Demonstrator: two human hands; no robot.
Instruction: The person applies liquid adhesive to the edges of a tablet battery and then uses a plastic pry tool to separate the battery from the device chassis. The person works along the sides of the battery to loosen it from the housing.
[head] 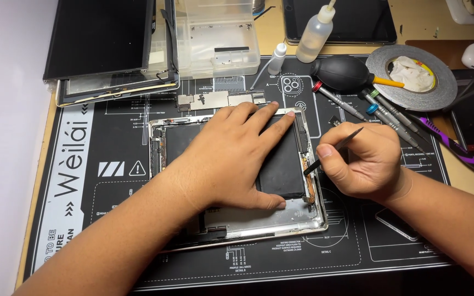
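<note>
Left hand [231, 156]: laid flat, palm down, fingers spread across the black battery [281, 170] of the opened tablet [264, 219], which lies mid-mat [357, 246]; forearm enters from lower left. Right hand [366, 161]: curled into a loose fist, thumb and forefinger pinching a thin dark spudger [336, 149], its tip set at the tablet's right edge; forearm enters from lower right. Beyond: screwdrivers [352, 109], black blower [340, 73], tape roll [412, 77], two squeeze bottles [315, 34], clear parts box [215, 38], detached screen [102, 38].
</note>
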